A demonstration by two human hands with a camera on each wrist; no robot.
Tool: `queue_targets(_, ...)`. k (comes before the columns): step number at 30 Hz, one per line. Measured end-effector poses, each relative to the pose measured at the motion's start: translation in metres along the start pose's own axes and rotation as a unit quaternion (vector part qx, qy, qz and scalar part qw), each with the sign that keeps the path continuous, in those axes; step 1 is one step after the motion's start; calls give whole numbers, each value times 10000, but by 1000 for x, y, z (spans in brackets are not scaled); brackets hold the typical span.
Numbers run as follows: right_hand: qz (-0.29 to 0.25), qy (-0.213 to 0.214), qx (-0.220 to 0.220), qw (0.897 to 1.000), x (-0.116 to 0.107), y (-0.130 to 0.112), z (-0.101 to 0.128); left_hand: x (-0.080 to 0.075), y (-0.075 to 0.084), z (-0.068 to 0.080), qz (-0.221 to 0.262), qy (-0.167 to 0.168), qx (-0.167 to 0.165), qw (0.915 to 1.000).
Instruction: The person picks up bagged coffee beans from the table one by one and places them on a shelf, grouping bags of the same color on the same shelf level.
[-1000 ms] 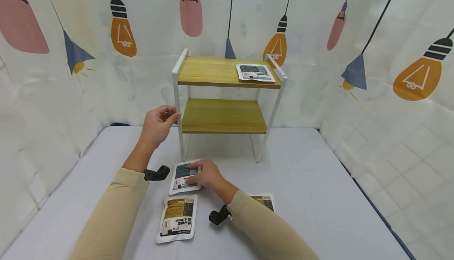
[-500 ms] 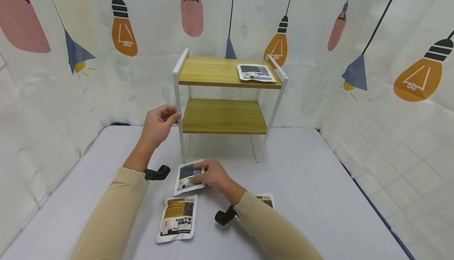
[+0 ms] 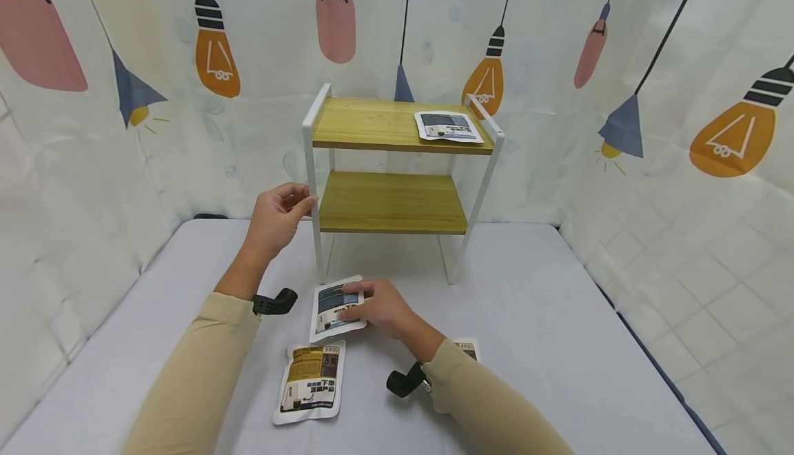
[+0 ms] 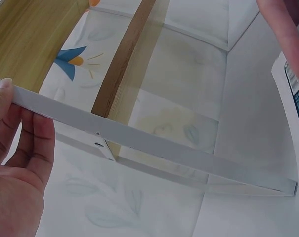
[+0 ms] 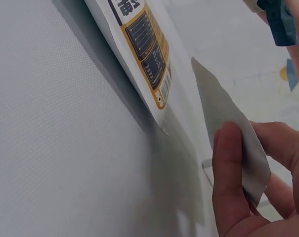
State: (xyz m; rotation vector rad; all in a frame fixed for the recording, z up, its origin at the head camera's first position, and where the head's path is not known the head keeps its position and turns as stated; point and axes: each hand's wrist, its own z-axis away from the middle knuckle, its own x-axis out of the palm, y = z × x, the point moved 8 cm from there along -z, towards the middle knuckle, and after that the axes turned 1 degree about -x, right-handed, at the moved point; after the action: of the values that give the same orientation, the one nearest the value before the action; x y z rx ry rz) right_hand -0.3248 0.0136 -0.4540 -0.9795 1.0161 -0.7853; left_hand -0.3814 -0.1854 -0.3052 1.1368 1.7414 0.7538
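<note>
My left hand (image 3: pixel 279 219) grips the white left upright (image 4: pixel 154 144) of a two-tier wooden shelf (image 3: pixel 393 205), thumb on one side and fingers on the other. With thumb and fingers, my right hand (image 3: pixel 384 311) pinches the right edge of a white pouch with a blue label (image 3: pixel 329 316), just in front of the shelf's left leg. In the right wrist view, this pouch (image 5: pixel 233 123) appears edge-on, tilted and raised off the table. A yellow-and-brown labelled pouch (image 3: pixel 310 386) lies flat nearer to me.
Another blue-labelled pouch (image 3: pixel 448 127) lies on the top board at the right. A yellow-labelled pouch (image 3: pixel 469 349) is mostly hidden behind my right sleeve. White cloth covers the table (image 3: pixel 558 345), and a curtain printed with lamps (image 3: pixel 260 138) stands behind the shelf.
My right hand has drawn the blue-labelled pouch a little to the right. The left hand stays on the upright.
</note>
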Motion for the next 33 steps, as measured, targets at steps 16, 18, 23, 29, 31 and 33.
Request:
queue_targets(16, -86, 150, -125, 9998, -23, 1, 11, -1, -1, -2, 40, 1, 75, 10000)
queue_targets(18, -201, 147, -145, 9996, -27, 3, 11, -1, 0, -1, 61, -29, 66, 10000)
queue_targets(23, -411, 150, -107, 9990, -37, 4, 15, -1, 0, -1, 58, -33, 74, 10000)
queue_targets(29, -482, 178, -156, 9986, -47, 1, 20, -1, -1, -1, -8, 32, 12, 10000)
queue_targets(31, -482, 205, -168, 9985, -50, -1, 22, -1, -1, -1, -3, 24, 6, 10000)
queue_targets(33, -486, 227, -198, 9984, -52, -2, 24, -1, -1, -1, 25, 9, 15, 10000)
